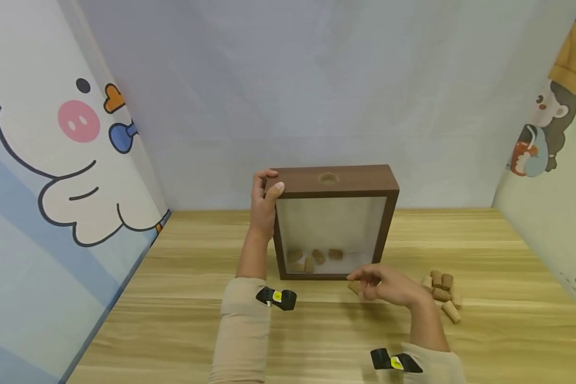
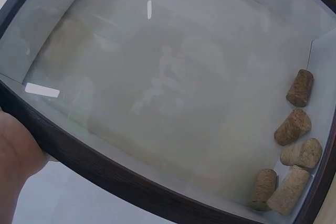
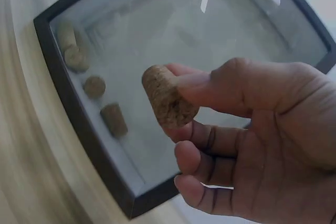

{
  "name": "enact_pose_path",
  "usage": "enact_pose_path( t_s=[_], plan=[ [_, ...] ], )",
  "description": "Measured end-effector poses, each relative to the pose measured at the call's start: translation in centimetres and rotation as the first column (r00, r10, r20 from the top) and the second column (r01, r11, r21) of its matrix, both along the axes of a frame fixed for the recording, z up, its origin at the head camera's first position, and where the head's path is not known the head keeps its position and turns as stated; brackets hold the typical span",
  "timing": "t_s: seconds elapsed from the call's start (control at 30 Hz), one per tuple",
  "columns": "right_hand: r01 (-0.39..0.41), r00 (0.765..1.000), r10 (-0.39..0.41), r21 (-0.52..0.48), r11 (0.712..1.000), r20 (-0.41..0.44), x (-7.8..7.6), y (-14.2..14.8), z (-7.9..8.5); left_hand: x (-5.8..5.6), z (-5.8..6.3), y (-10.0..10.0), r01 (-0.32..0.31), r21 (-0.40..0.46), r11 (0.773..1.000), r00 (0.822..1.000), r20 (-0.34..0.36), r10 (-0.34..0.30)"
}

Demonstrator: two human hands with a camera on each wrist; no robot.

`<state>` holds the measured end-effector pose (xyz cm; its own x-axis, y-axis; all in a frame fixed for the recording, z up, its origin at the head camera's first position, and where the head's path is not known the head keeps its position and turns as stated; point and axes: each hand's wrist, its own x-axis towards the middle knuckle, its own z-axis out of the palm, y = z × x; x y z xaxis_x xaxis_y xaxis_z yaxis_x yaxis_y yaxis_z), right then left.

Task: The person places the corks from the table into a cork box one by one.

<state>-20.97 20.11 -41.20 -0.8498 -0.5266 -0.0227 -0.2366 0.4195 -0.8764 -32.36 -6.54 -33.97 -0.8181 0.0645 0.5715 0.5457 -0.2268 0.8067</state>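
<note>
Where the thumb and fingertips of the right hand (image 1: 389,285) close in, a single cork (image 3: 164,95) is held in a narrow pinch, tilted, in front of the lower right part of the wooden box (image 1: 297,184). By the left hand (image 1: 264,201), the upper left corner of the box is grasped, with the thumb laid over the front edge. A round hole (image 1: 328,178) is cut in the top of the box, and through its clear pane (image 1: 333,224) five inner corks (image 2: 293,127) can be seen lying along the floor of the box, most of them toward its left end. To the right of the box, a small pile of loose corks (image 1: 441,294) is spread on the bench (image 1: 173,320), on which the box is stood upright.

The cork could be dropped in front of the box, since it is pinched only near one end and could be twisted loose. Its rim could be caught on the edge of the hole if it were brought there askew. The box, being tall and shallow, could be tipped if its corner were pulled by the left hand or its front were knocked. The loose corks could be rolled farther from the box if brushed by the right forearm.
</note>
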Motion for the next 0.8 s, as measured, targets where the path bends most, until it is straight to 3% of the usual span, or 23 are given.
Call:
enact_pose_path(
  t_s=[0.2,0.37,0.57,0.8],
  plan=[
    [0.016,0.99,-0.018,-0.016,1.0,-0.141,-0.3,-2.5,1.5,0.1,0.1,0.0,-0.006,0.011,1.0,1.0,0.0,0.006],
    [0.079,0.959,-0.082,-0.024,0.997,-0.27,-0.5,-4.2,2.9,0.2,0.2,0.1,0.001,0.009,1.0,1.0,0.009,-0.002],
    [0.11,0.93,-0.173,-0.204,0.973,-0.325,-0.8,-5.7,4.7,0.4,0.6,0.0,0.009,0.0,1.0,0.999,0.032,-0.009],
    [0.124,0.885,-0.285,-0.403,0.907,-0.369,-0.8,-6.9,7.7,0.5,0.6,-0.1,0.012,0.011,1.0,0.999,0.032,-0.012]
  ],
)
